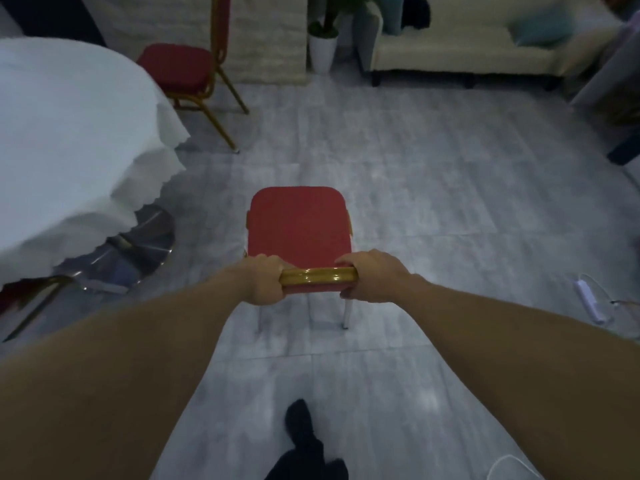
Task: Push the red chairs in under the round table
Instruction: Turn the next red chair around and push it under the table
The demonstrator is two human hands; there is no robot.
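While both arms are reaching forward over the grey floor, a dark-socked foot is showing nearest, below and between them. The left hand is wrapping its grip around the left end of the gold top rail of the near red chair, fingers curled shut on the rail. The right hand is doing the same on the rail's right end, fingers pressed closed over it. The chair's seat is lying just beyond the two hands, facing away, standing on open floor and well apart from the worktop.

That round worktop, draped in a white scalloped cloth, is sitting off to the left of the left hand, its shiny metal base showing under the cloth edge. A dark chair frame is poking out near that base, left of the left forearm. A white power strip is lying on the floor right of the right hand.

Farther off, beyond and left of the hands, a second red chair is standing just beside the worktop's far edge. Past it, a white planter and a cream sofa are lining the far wall.
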